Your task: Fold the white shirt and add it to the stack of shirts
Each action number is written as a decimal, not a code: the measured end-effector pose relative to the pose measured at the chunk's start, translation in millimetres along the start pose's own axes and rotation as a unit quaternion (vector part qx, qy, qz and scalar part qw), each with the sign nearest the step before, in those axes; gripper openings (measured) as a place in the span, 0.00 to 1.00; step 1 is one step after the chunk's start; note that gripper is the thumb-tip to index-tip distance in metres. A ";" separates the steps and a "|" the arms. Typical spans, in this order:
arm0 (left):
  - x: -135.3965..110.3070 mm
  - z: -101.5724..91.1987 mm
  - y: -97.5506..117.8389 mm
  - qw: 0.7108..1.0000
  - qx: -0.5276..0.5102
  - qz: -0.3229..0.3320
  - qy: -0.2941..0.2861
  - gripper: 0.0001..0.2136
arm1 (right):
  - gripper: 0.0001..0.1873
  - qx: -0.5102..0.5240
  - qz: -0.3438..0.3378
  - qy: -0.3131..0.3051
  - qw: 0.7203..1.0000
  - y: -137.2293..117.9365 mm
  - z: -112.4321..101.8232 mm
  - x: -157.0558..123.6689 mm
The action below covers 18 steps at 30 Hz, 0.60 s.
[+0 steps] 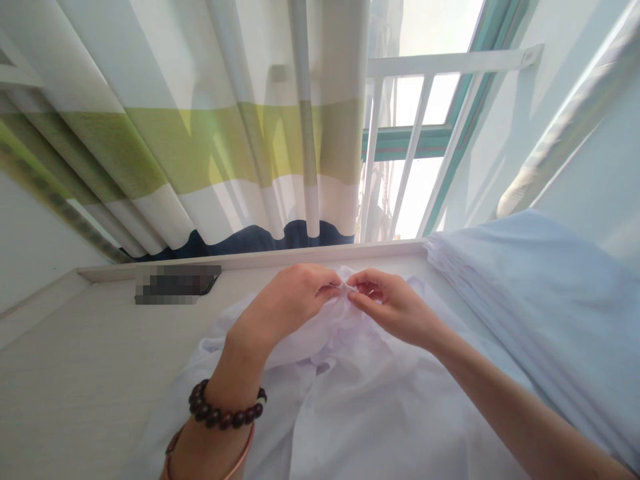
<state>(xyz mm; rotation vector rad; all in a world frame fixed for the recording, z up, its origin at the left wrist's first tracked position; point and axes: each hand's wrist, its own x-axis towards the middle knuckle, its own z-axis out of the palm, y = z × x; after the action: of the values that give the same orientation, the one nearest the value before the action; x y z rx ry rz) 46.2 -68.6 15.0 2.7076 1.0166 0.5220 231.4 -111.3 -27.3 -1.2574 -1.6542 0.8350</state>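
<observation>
A thin white garment or cloth [370, 400] lies loosely crumpled across the pale surface in front of me; its exact kind does not show. My left hand [293, 297] pinches a small fold of it between thumb and fingers. Right beside it, my right hand [387, 300] pinches the same fold from the other side, so the fingertips almost meet. Dark beads [225, 415] circle my left wrist, with a copper-coloured band [243, 457] further up the arm.
A stack of folded pale cloth [550, 320] lies at the right. On the left, a dark flat object [175, 285], blurred out, rests on the pale wooden surface [90, 387]. Behind hang a striped curtain [225, 147] and white railings [415, 147] before a window.
</observation>
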 end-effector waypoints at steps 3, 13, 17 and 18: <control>0.3 0.1 -0.8 1.000 -0.002 0.010 0.002 0.09 | 0.09 0.067 0.025 -0.058 0.996 -0.6 -5.0 2.7; 2.0 2.0 -5.9 0.997 -0.059 0.036 0.029 0.06 | 0.06 0.000 -0.033 -0.057 0.998 3.5 -10.3 4.4; 3.0 5.0 -9.4 0.992 -0.113 0.039 0.037 0.05 | 0.05 -0.045 -0.043 -0.047 0.997 0.8 -12.3 3.3; 3.0 5.6 -10.4 0.991 -0.121 0.039 0.033 0.05 | 0.05 -0.056 -0.044 -0.047 0.996 -0.1 -12.6 3.2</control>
<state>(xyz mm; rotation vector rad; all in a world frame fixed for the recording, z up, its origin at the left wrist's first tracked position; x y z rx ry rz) 44.3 -59.2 7.4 2.5362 0.8057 0.7050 242.6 -108.2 -21.4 -1.2270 -1.8407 0.7678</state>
